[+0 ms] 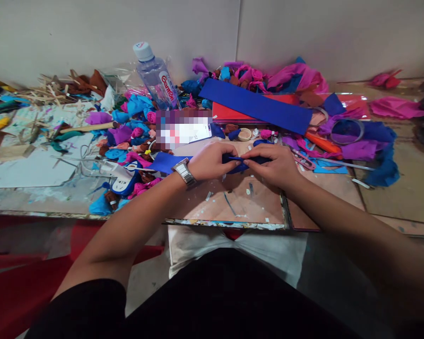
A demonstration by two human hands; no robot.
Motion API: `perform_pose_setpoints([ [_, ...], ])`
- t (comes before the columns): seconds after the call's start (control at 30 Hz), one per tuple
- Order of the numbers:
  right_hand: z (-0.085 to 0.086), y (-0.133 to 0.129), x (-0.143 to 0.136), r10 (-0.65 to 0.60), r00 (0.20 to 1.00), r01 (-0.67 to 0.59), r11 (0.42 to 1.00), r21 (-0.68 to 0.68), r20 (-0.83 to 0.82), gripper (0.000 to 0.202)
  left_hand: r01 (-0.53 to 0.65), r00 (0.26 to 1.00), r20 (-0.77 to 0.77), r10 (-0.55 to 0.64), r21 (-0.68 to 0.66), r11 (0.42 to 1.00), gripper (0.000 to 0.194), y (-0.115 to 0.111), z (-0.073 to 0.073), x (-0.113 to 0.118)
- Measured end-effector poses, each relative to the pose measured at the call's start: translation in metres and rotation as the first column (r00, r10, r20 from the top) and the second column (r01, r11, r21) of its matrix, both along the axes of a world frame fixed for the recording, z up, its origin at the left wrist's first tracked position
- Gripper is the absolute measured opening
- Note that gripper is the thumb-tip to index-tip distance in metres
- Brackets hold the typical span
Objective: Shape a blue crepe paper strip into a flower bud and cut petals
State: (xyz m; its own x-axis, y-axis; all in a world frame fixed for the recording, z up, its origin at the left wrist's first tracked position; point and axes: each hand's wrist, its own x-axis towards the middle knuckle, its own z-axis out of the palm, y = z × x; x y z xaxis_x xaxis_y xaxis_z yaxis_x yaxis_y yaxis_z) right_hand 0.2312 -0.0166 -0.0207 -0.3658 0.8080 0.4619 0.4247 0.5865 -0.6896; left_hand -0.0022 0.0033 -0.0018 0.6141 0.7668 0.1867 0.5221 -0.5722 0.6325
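"What's in my grip?"
"My left hand (212,162) and right hand (272,162) pinch crumpled dark-blue paper (236,168) over the light-brown bench (205,207)."
"Any writing?"
"'Ganten', on the clear plastic bottle with white cap (155,80), beyond my left hand."

I can pass low over the near part of the board (207,212), above a few flat scraps (229,203). To the left, the power strip (124,182) blocks me; ahead stands the bottle (156,77); rightward, the pink tool (304,160) intrudes.
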Motion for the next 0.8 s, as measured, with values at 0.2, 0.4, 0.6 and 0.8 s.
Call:
perform_pose_setpoints([
  [0.2, -0.004, 0.004, 0.003, -0.065, 0.998, 0.065, 0.998, 0.003, -0.025, 0.013, -0.075, 0.996, -0.031, 0.078, 0.083, 0.994, 0.025, 0.001, 0.012, -0.008],
  [0.4, -0.005, 0.005, 0.004, -0.096, 0.994, 0.095, 0.995, -0.029, -0.047, 0.017, -0.135, 0.986, -0.078, 0.15, 0.171, 0.976, 0.033, 0.004, 0.01, -0.012],
  [0.6, -0.001, 0.008, 0.002, -0.149, 0.988, 0.132, 0.962, -0.24, -0.051, 0.018, -0.034, 0.999, -0.022, 0.045, 0.372, 0.928, 0.043, 0.0, 0.003, -0.004],
  [0.8, -0.002, 0.025, 0.015, -0.303, 0.909, 0.082, 0.804, -0.589, -0.286, 0.023, 0.06, 0.997, -0.066, -0.032, 0.492, 0.869, 0.022, -0.014, 0.006, 0.007],
])
